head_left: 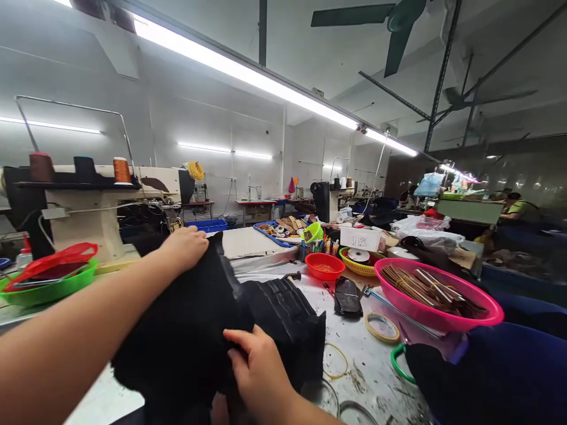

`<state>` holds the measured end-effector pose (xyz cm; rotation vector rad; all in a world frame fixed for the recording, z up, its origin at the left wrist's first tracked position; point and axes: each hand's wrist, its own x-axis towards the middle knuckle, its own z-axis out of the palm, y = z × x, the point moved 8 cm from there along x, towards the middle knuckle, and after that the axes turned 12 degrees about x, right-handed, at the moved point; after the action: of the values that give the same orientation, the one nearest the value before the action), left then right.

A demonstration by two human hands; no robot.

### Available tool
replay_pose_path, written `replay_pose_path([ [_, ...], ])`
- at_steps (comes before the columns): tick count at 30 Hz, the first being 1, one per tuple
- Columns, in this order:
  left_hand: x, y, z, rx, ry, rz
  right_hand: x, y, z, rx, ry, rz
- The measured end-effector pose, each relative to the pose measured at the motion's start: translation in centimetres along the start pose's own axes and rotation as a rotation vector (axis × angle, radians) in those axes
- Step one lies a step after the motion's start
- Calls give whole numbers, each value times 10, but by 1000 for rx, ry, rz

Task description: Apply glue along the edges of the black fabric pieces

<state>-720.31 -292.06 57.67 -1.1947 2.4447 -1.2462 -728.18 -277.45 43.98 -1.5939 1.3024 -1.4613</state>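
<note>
A large black fabric or leather piece (190,330) with seamed, pocket-like sections (283,307) on its right stands raised above the worktable, its lower part out of sight. My left hand (186,251) grips its upper edge, the fingertips partly hidden behind the material. My right hand (259,363) pinches the piece lower down near its middle, thumb and forefinger closed on the material. Just right of it on the table lie a yellow rubber band (336,361) and metal rings (354,410).
A pink basin (443,319) of brown strips, a red basket (325,268), a tape roll (381,328), green-handled scissors (401,363) and a black pouch-like item (348,296) sit at right. A sewing machine (104,218) and green basket (53,289) stand left. A person (520,206) sits far right.
</note>
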Motion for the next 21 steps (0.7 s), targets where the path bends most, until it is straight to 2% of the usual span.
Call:
replay_pose_path([
  [3,45,51,24,-57,-42,21,19,37,-9,-209,29,88],
  [6,70,101,58,-127,-92,36,26,77,-14,-325,-3,232],
  [9,76,136,93,-192,-158,26,25,100,-18,-435,-69,299],
  [13,74,162,127,-266,-240,1,20,110,-21,-504,-177,341],
  [15,71,163,139,-305,-273,-36,20,108,-26,-527,-202,346],
  [17,65,150,148,-348,-281,-101,17,102,-36,-588,-227,317],
  [19,49,120,160,-388,-278,-189,2,95,-47,-677,-273,223],
  [21,13,72,181,-409,-316,-293,-26,89,-57,-740,-315,71],
])
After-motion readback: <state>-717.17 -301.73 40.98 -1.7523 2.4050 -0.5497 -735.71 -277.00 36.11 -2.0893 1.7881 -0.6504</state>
